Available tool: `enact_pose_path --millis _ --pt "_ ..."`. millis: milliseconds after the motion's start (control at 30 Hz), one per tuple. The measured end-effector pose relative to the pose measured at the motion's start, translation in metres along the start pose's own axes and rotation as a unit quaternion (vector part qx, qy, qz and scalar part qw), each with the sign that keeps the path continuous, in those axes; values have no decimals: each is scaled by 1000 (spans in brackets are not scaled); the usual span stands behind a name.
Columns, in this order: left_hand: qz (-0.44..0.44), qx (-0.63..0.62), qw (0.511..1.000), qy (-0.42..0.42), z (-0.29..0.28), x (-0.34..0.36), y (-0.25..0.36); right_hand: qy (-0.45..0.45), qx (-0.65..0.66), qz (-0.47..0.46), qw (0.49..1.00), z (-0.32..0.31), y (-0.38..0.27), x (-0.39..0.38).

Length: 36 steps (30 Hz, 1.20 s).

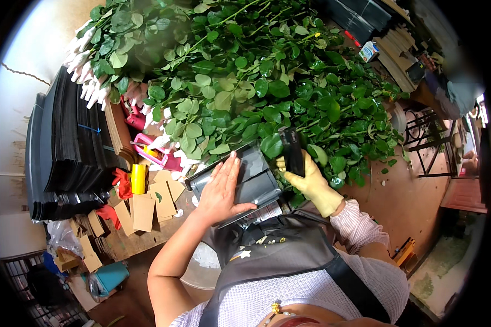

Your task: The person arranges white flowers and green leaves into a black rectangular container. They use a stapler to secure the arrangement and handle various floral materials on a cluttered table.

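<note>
My bare left hand (222, 191) lies flat, fingers stretched out, on a folded dark grey plastic sheet (256, 173) in front of my apron. In a pale yellow glove, my right hand (311, 182) is closed round a black stapler (293, 152), which stands upright just past the sheet's right end. The stapler's lower part is hidden by the glove. Beyond both hands spreads a large heap of leafy green rose stems (245, 82), and its leaves touch the sheet's far edge. White netted flower heads (87, 71) show at the heap's left side.
Stacked black sheets (76, 136) stand at the left. Near them on the table are brown cardboard pieces (143, 211), a yellow tape roll (139, 179), a pink tape dispenser (157, 154) and red gloves (123, 182). A black metal frame (428, 141) stands at the right.
</note>
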State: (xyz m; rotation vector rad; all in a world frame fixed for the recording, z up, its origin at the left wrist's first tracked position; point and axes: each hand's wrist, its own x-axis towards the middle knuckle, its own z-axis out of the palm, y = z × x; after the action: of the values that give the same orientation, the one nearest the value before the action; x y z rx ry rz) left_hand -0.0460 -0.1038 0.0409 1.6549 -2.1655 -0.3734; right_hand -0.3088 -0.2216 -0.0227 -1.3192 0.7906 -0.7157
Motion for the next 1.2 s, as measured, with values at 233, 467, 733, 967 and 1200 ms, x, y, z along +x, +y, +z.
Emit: enact_pose_path --millis 233,467,733,967,1200 --pt "-11 89 994 -59 17 -6 8 -126 78 131 980 -22 -86 6" --pt "-16 102 992 -76 22 -7 8 -215 -555 195 780 2 -141 -19" --pt "-11 75 996 -53 20 -6 8 -240 -545 137 792 -11 -133 -16" --pt "-11 73 995 -61 20 -9 8 -267 -550 171 773 5 -142 -9" --pt "-6 93 994 -55 21 -7 9 -206 -601 132 761 8 -91 -15"
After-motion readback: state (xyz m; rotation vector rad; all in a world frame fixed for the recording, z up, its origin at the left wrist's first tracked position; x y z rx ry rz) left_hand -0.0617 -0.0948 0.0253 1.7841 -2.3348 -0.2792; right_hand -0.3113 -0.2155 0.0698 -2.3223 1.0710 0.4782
